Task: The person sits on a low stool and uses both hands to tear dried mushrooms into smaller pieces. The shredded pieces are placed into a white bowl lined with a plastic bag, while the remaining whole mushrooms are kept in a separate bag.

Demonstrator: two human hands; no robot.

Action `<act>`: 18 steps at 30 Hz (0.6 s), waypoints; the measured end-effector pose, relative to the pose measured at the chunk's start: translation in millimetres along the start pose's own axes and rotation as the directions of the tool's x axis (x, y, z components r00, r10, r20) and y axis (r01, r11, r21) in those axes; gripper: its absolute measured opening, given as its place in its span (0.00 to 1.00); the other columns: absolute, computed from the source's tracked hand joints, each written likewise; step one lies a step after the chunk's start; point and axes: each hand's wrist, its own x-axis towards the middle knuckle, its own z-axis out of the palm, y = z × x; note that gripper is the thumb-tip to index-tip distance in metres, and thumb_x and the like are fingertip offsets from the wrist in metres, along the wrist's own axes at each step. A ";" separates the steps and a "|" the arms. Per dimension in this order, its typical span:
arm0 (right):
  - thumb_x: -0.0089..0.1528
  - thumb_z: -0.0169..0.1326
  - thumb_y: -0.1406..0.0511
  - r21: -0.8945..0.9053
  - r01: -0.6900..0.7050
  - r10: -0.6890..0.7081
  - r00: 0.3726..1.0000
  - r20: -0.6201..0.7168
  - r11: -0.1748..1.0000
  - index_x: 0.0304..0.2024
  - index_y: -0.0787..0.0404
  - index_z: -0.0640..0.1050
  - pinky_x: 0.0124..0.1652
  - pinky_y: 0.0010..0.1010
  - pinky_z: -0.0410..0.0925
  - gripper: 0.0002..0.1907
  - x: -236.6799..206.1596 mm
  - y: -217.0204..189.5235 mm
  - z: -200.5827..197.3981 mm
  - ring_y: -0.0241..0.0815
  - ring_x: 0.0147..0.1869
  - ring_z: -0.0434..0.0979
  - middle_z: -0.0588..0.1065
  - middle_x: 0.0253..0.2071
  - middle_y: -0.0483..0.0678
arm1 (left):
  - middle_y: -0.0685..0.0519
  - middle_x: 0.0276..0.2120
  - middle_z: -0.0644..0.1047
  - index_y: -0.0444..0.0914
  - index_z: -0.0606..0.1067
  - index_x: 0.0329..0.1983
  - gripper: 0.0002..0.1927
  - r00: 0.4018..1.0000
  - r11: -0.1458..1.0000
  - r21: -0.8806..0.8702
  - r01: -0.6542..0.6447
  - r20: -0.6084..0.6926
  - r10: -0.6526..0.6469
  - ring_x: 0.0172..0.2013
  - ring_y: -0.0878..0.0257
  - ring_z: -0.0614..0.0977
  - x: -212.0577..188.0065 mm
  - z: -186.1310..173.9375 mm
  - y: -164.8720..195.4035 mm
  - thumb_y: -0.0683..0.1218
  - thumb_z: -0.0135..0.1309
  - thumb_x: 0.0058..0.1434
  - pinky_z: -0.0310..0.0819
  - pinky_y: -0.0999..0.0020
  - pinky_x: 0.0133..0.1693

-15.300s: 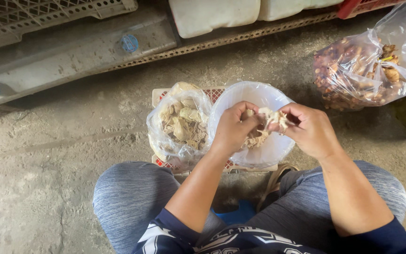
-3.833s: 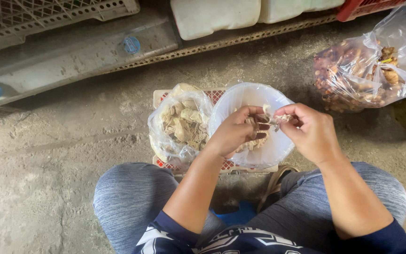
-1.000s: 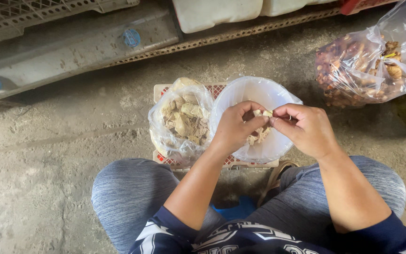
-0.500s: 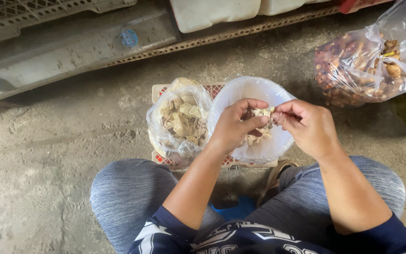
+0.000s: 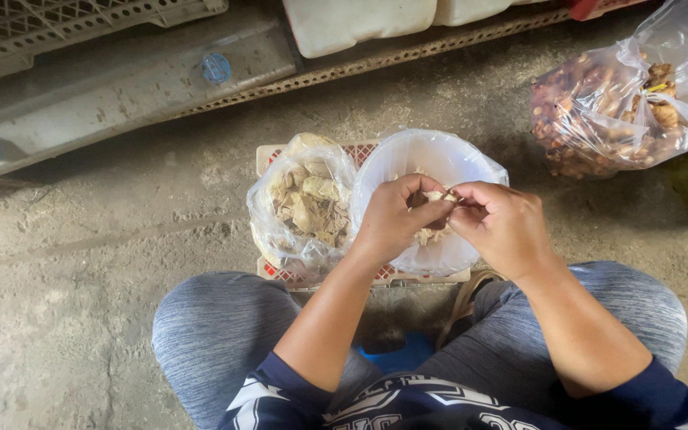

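My left hand point(image 5: 396, 219) and my right hand point(image 5: 503, 227) meet over a white bowl point(image 5: 408, 155) lined with clear plastic. Both pinch one small pale, shelled-looking piece point(image 5: 441, 196) between their fingertips. A few pale pieces point(image 5: 431, 236) lie in the bowl under my hands. Left of the bowl sits a clear bag of papery tan husks point(image 5: 308, 203). Bowl and bag rest on a low perforated crate point(image 5: 274, 271) in front of my knees.
A large clear bag of brown nuts or bulbs point(image 5: 607, 99) lies on the concrete floor at the far right. A metal rail point(image 5: 121, 87), a grey lattice crate point(image 5: 57, 24) and white containers point(image 5: 356, 20) line the back. Bare concrete point(image 5: 81, 263) spreads to the left.
My hands stay over the bowl, working the small piece with slight finger shifts. The view has drifted a little; bags and bowl have not moved.
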 end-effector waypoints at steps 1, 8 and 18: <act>0.58 0.62 0.68 0.005 0.029 -0.029 1.000 -0.010 1.000 0.45 0.62 0.83 0.37 0.27 0.75 0.12 0.0 0.8 0.6 0.38 0.37 0.84 0.83 0.37 0.51 | 0.50 0.30 0.79 0.30 0.76 0.43 0.09 1.000 0.999 0.054 -0.006 0.006 0.005 0.30 0.67 0.83 -1.2 -0.3 2.2 0.41 0.59 0.64 0.78 0.73 0.32; 0.63 0.61 0.69 0.259 -0.136 0.130 0.991 0.041 0.956 0.47 0.61 0.83 0.35 0.21 0.71 0.10 5.8 29.8 -12.8 0.31 0.35 0.79 0.82 0.36 0.45 | 0.51 0.32 0.80 0.31 0.75 0.43 0.07 1.000 0.996 -0.088 0.006 -0.008 -0.007 0.33 0.66 0.84 4.7 -5.1 4.4 0.40 0.57 0.66 0.81 0.73 0.36; 0.59 0.65 0.68 0.201 -0.190 0.167 0.978 0.127 0.961 0.42 0.62 0.84 0.36 0.22 0.73 0.09 11.7 24.7 -21.1 0.32 0.36 0.81 0.83 0.36 0.47 | 0.50 0.38 0.79 0.28 0.73 0.45 0.07 0.999 0.946 -0.322 0.027 0.030 -0.018 0.38 0.63 0.84 11.1 -8.6 -10.2 0.35 0.56 0.65 0.85 0.67 0.44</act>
